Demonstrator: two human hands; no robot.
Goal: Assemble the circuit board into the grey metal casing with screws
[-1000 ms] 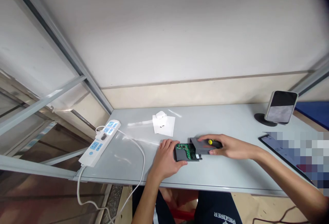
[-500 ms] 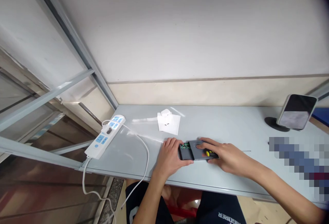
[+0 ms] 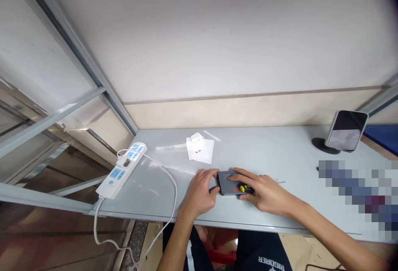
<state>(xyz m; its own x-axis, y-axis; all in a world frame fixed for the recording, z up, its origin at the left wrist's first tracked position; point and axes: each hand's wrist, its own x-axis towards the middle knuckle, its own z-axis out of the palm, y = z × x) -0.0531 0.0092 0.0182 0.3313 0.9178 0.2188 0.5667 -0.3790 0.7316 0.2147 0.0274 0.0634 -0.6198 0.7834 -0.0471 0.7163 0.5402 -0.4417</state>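
A flat dark grey case (image 3: 228,184) lies on the table in front of me, its cover lying over the whole body. My left hand (image 3: 202,190) holds the case's left end, index finger at the far corner and thumb at the near side. My right hand (image 3: 259,186) spans the right part of the cover, fingers on the far edge and top, thumb at the near edge. Tucked in that same hand is a screwdriver with a yellow and black handle (image 3: 245,188); its thin shaft sticks out to the right past the wrist. The case's inside is hidden.
Behind the case sits a white paper (image 3: 205,153) with tiny dark screws and a round white object (image 3: 196,137) at its edge. A white power strip (image 3: 121,171) with cables lies left. A phone (image 3: 347,131) on a stand is at right, near a pixelated area.
The grey cover has slid left over the case, and the green circuit board and open compartment are now covered. My right hand moved left with it; the camera view shifted slightly.
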